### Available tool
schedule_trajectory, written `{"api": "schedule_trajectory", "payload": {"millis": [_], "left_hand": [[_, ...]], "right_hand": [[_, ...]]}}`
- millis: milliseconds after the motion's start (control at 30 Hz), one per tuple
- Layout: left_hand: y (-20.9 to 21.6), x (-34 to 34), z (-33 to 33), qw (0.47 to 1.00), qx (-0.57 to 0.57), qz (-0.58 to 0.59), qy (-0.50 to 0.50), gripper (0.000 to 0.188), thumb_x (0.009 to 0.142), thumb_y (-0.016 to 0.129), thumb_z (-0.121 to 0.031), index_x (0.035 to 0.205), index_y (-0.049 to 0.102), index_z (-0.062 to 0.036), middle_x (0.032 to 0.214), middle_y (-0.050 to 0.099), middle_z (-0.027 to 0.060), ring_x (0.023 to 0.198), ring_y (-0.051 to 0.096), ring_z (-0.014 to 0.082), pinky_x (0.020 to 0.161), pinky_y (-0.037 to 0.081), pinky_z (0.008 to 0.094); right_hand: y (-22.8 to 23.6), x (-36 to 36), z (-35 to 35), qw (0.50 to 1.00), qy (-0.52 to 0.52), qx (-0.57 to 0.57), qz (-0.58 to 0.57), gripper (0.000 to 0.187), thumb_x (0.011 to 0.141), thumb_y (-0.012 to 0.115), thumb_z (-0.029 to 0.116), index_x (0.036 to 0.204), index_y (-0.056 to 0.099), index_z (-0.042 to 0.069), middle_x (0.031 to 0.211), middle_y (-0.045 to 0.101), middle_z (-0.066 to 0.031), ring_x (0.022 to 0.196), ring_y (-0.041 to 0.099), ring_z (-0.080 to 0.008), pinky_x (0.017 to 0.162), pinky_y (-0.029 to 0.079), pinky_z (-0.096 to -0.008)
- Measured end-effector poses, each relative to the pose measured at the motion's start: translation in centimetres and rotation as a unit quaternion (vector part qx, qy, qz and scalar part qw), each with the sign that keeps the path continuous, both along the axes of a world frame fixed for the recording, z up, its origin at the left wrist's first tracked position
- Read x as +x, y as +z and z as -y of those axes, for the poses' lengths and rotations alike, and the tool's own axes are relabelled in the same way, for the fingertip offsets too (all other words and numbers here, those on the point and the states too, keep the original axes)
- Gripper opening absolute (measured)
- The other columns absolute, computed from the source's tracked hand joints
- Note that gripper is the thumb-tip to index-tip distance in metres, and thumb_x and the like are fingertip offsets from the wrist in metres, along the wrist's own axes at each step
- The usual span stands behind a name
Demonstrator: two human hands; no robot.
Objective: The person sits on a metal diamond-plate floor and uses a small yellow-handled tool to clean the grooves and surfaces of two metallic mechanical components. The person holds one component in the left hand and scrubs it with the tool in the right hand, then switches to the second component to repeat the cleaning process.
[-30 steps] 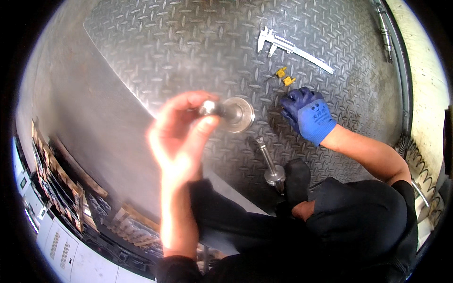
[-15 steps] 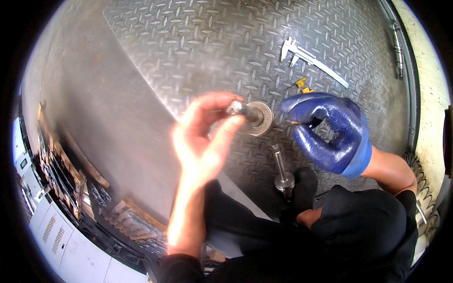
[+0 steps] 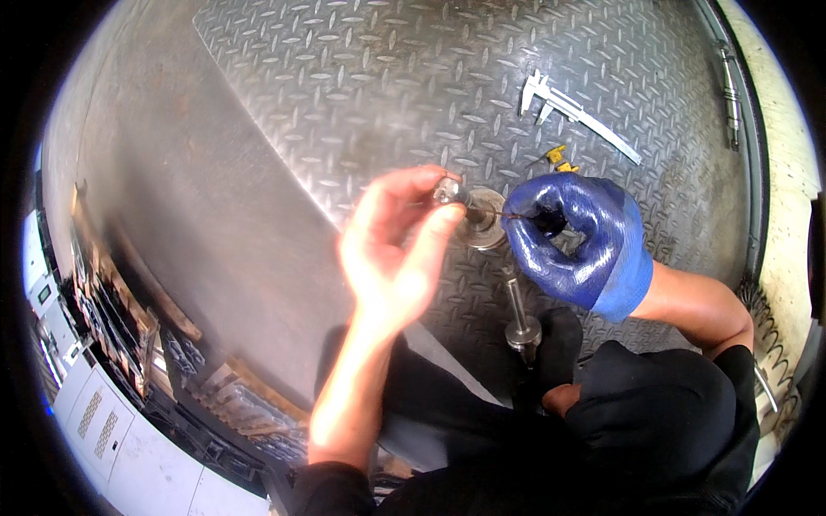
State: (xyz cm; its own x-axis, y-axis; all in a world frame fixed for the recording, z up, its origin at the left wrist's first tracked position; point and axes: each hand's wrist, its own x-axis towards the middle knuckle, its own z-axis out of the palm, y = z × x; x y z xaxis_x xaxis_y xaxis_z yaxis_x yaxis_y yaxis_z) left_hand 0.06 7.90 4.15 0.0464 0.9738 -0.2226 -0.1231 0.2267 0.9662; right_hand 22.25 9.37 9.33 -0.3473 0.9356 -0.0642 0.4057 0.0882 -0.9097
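A steel shaft with a round flange (image 3: 488, 230) is pinched in my bare left hand (image 3: 387, 249), between thumb and fingers at its narrow end. Its flanged end points right, toward my right hand (image 3: 576, 245), which wears a blue coated glove. The gloved thumb and index finger press together on a thin, wire-like piece (image 3: 492, 212) that reaches across to the flange; its exact kind is too small to tell. Below, a similar flanged steel shaft (image 3: 522, 331) stands beside my foot, its narrow end upward.
A vernier caliper (image 3: 585, 120) lies on the diamond-plate floor (image 3: 379, 77), with a small yellow tool (image 3: 559, 157) close by. At the far right edge rests a slim metal rod (image 3: 731, 99), with a coiled hose (image 3: 770, 344) below. Wooden pallets (image 3: 241, 400) and a white cabinet (image 3: 112, 421) stand lower left.
My gloved right hand has moved left and its fingertips have closed together beside the flange. My left hand and the shaft have shifted slightly right.
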Motion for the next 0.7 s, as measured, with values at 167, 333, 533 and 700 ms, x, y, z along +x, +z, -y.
{"api": "schedule_trajectory", "payload": {"millis": [167,333,533,700], "left_hand": [[-0.2,0.2,0.0,1.000,0.020,-0.001,0.001,0.035,0.094,0.076,0.009,0.126,0.066,0.0037,0.123,0.074,0.0164,0.113,0.072,0.0211,0.099,0.060,0.0340],[-0.2,0.2,0.0,1.000,0.018,0.004,0.009,0.031,0.094,0.077,0.007,0.124,0.067,0.0033,0.122,0.074,0.0153,0.112,0.073,0.0217,0.099,0.062,0.0356],[0.1,-0.3,0.2,1.000,0.003,0.005,0.016,0.034,0.092,0.076,0.011,0.124,0.066,0.0039,0.123,0.074,0.0191,0.112,0.072,0.0207,0.096,0.060,0.0322],[0.1,-0.4,0.3,1.000,0.012,0.001,0.005,0.034,0.092,0.076,0.012,0.124,0.066,0.0036,0.123,0.074,0.0198,0.111,0.072,0.0200,0.095,0.059,0.0309]], "right_hand": [[-0.4,0.2,-0.3,0.999,0.009,0.044,0.006,0.021,0.087,0.080,-0.001,0.106,0.076,0.003,0.095,0.077,-0.0132,0.078,0.076,-0.0264,0.070,0.059,-0.0363],[-0.6,0.3,-0.2,0.998,0.011,0.054,0.003,0.022,0.087,0.079,-0.002,0.109,0.076,0.002,0.098,0.077,-0.0138,0.081,0.076,-0.0255,0.072,0.059,-0.0357],[-1.5,2.8,0.0,0.995,-0.087,-0.024,-0.042,0.019,0.097,0.075,0.001,0.117,0.073,0.000,0.101,0.076,-0.0075,0.088,0.070,-0.0127,0.078,0.056,-0.0295],[-6.8,6.5,4.9,0.967,-0.139,-0.201,0.075,0.017,0.105,0.069,0.009,0.118,0.072,-0.001,0.098,0.072,-0.0042,0.086,0.064,-0.0104,0.079,0.056,-0.0287]]}}
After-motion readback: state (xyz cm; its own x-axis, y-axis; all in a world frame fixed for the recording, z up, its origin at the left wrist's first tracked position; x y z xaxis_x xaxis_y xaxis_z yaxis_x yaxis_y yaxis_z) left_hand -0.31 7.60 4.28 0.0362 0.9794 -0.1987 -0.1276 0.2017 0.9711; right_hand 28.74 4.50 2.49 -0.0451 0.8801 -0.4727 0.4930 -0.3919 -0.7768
